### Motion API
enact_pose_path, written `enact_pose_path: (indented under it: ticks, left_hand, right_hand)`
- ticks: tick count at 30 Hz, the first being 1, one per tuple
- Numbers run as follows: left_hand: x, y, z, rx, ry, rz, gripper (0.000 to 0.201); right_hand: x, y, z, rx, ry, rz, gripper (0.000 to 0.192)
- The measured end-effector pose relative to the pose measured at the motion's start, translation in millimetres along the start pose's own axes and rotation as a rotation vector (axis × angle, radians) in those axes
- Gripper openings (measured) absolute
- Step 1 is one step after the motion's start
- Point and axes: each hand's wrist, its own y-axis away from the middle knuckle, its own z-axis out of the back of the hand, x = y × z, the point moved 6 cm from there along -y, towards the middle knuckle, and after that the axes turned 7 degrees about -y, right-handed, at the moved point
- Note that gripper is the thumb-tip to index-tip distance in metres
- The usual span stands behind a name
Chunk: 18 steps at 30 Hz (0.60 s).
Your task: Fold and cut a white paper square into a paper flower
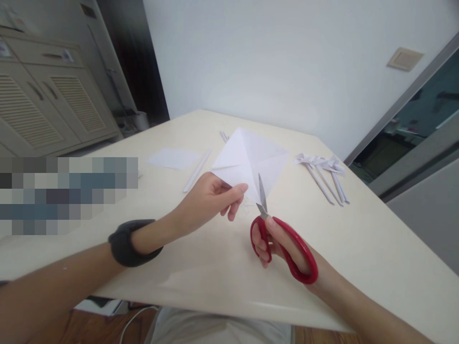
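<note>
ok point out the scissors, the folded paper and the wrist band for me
scissors point(287, 246): head view, on the red handle loop
folded paper point(251, 157): head view, on the creased middle of the sheet
wrist band point(125, 243): head view, on the dark band's outer side

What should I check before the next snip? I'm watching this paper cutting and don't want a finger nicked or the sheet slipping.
1. Left hand grips the folded white paper at its lower left edge: ok.
2. Right hand is through the red scissors' handles: ok.
3. Blades meet the paper's lower corner: ok, though they look nearly closed.
4. Left fingertips clear of the blades: cannot tell, they sit close beside them.
5. Paper held up off the table, free to cut: ok.
6. Finished paper pieces and rolled sticks lie apart from the cutting spot: ok.
</note>
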Motion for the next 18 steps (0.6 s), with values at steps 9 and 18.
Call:
enact_pose_path:
  ticks: [9,18]
  left_hand:
    - [-1.1,0.4,1.2,-0.009,-0.002,-0.003,0.042]
    - [-2.8,0.4,1.1,-0.025,-0.030,0.003,0.042]
  right_hand:
    - [1.1,-1.7,-1.7,0.010,0.029,0.000,0.042]
    - [0.2,-3.9,-1.7,0.003,0.042,-0.021,0.044]
